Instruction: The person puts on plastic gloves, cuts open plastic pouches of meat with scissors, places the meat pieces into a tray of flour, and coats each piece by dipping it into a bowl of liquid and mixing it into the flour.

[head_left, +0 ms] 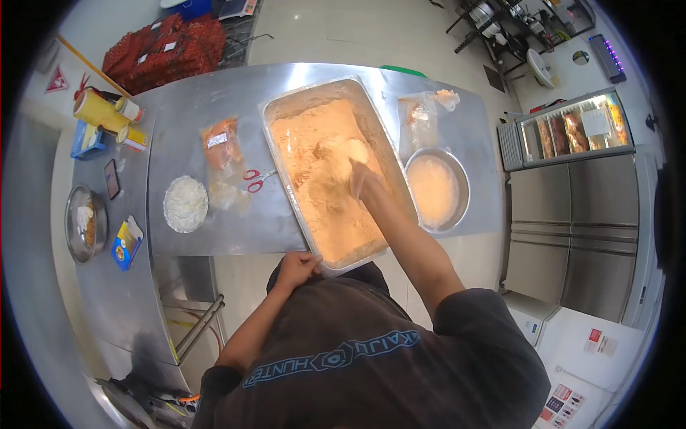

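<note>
A large rectangular metal tray (pixel 274 152) full of orange-tan powder (pixel 314 136) lies at a slant on the steel table. My left hand (pixel 299 269) grips the tray's near left corner, its fingers closed on the rim. Over the middle of the powder is my right hand (pixel 357 177), partly blurred, and its fingers cannot be made out clearly. Right of the tray sits a round metal pan (pixel 464 187) with similar powder. Red-handled scissors (pixel 254 181) lie just left of the tray, beside a plastic bag with orange contents (pixel 221 143).
On the steel table (pixel 171 114) are a bowl of white powder (pixel 186 204) and another plastic bag (pixel 421 125). Farther left are a metal bowl (pixel 100 222), a phone (pixel 111 179), a blue-yellow packet (pixel 127 243) and yellow containers (pixel 98 111). Steel refrigerators (pixel 604 193) stand at the right.
</note>
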Available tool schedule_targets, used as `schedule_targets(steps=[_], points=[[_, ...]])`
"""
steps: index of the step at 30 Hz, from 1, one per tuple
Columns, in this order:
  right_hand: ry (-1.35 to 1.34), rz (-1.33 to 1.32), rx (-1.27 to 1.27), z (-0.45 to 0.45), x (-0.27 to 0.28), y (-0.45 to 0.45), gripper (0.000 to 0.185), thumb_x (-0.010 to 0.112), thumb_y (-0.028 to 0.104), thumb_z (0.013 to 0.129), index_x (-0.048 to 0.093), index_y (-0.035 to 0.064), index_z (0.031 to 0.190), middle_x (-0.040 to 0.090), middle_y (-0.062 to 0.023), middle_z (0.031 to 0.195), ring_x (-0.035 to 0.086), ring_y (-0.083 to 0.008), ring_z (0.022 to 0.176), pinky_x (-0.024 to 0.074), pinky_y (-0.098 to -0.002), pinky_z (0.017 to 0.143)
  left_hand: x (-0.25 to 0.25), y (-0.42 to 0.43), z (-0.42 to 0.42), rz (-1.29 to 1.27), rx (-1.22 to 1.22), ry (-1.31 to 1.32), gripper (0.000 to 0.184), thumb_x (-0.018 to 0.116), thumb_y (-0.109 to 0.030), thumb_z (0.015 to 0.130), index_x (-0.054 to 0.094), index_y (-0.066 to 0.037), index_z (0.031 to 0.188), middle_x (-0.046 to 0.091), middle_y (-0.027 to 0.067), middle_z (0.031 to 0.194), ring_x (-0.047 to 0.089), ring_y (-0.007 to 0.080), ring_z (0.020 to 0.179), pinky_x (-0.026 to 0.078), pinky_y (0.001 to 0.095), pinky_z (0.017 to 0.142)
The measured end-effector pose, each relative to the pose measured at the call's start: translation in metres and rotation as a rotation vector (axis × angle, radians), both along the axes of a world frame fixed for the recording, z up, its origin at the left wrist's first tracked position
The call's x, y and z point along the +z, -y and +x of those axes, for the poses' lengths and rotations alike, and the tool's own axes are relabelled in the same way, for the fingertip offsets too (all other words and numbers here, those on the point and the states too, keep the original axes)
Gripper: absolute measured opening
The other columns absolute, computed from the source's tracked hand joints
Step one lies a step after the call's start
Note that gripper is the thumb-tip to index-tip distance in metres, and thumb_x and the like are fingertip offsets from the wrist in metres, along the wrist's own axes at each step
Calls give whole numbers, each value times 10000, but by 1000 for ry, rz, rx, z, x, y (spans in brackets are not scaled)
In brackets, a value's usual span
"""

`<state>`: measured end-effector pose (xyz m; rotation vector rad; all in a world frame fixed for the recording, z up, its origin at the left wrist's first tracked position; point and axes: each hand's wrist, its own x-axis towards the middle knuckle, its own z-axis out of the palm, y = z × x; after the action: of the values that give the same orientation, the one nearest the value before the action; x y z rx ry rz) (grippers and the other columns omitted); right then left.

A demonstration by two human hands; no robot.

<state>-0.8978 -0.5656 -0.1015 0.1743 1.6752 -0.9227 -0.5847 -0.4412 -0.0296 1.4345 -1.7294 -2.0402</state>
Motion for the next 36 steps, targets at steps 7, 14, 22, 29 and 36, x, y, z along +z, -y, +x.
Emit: schedule_targets(steps=[7,14,22,29,36], points=[[-728,101,723,5,45,-34,620,439,529,996,566,30,1341,618,-216,1307,602,-346,1193,466,-439,997,-10,-6,2,-47,15,-22,268,710,-228,916,757,0,783,693,43,656,550,76,543,436,275,518],[-550,414,394,128,-7,-97,564,523,451,973,573,13,1325,607,-199,1311,597,-354,1174,488,-449,947,-6,-10,1,-27,49,-8,310,697,-254,911,740,-10,725,696,59,631,618,105,575,486,289,583],[70,59,257,110,15,-47,623,667,346,920,477,15,1411,488,-228,1452,527,-336,1270,461,-423,1025,-1,-6,4,-121,71,-10,276,676,-227,927,737,10,798,687,75,647,649,120,606,493,290,590],[-855,9,693,-24,9,-81,666,578,520,932,450,161,1479,538,-205,1408,508,-383,1295,393,-439,1093,-2,-15,0,-114,214,-81,195,672,-145,932,743,34,963,682,93,747,635,139,617,487,290,591],[-1115,-216,1063,-43,12,72,824,678,591,800,505,69,1414,564,-220,1364,539,-377,1261,415,-453,1067,10,-34,-26,-400,365,46,182,656,-111,906,663,68,875,588,118,747,559,181,621,435,303,569]])
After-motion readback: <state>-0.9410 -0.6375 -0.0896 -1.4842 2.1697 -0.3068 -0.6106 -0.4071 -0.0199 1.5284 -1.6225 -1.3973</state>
